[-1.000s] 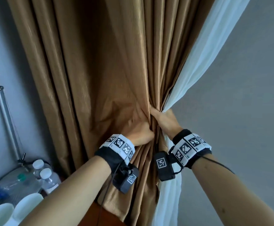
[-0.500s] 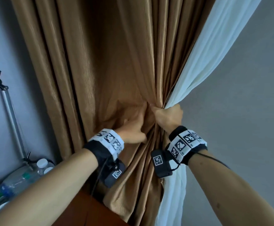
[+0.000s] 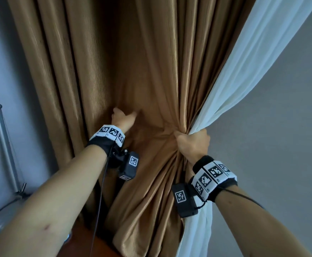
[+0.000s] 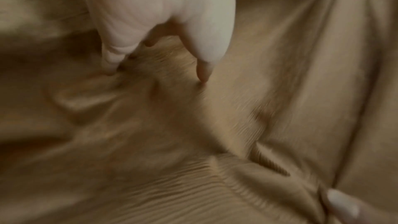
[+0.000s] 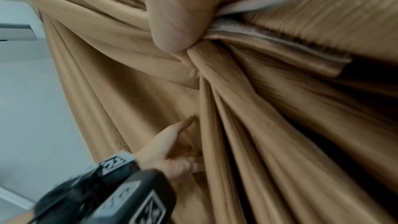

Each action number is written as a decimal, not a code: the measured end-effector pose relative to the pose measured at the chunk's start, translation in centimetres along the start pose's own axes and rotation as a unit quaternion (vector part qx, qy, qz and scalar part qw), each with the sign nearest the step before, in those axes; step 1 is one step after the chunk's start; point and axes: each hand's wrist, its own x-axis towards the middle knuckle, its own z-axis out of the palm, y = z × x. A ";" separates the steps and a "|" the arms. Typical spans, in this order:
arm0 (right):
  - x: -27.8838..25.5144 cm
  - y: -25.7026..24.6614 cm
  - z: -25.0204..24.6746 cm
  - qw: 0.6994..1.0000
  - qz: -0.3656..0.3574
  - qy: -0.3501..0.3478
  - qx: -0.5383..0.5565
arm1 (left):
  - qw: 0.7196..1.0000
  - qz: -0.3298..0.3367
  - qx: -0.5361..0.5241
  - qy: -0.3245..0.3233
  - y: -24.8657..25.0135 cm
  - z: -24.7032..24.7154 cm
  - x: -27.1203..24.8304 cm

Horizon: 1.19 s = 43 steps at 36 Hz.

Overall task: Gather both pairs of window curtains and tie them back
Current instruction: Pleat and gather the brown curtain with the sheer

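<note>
Bottles that showed at the lower left a second ago had slipped out of view, so no container could be read. The left hand [image 3: 122, 117] had left the bunch and reached left, fingers [image 4: 202, 72] loosely spread, pressing the brown curtain [image 3: 99, 58]. The right hand [image 3: 193, 144] stayed clenched round brown folds and white sheer curtain [image 3: 244, 76], so gathering likely continued.
</note>
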 end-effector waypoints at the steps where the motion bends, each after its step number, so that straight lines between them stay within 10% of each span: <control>1: 0.2 0.0 0.0 1.000 -0.003 -0.001 -0.004 | 1.000 -0.003 -0.026 -0.006 0.1 0.7 0.4; 7: 1.8 -0.1 0.1 0.999 -0.029 0.020 -0.022 | 0.996 0.061 -0.008 -0.065 1.1 5.5 1.9; 12: 3.2 0.6 1.0 0.998 -0.043 0.036 -0.031 | 0.996 0.070 0.047 0.013 1.0 7.5 3.7; 25: 4.3 0.4 2.4 0.995 -0.035 0.059 -0.076 | 0.981 0.189 -0.016 0.045 -1.1 3.6 2.6; 35: 2.0 -0.4 2.3 0.999 -0.018 0.033 -0.037 | 0.964 0.120 -0.173 -0.163 -2.3 0.3 -6.3; 43: -0.5 -0.6 1.4 0.998 -0.021 -0.029 0.047 | 0.936 0.296 -0.033 -0.189 -2.4 1.7 -12.2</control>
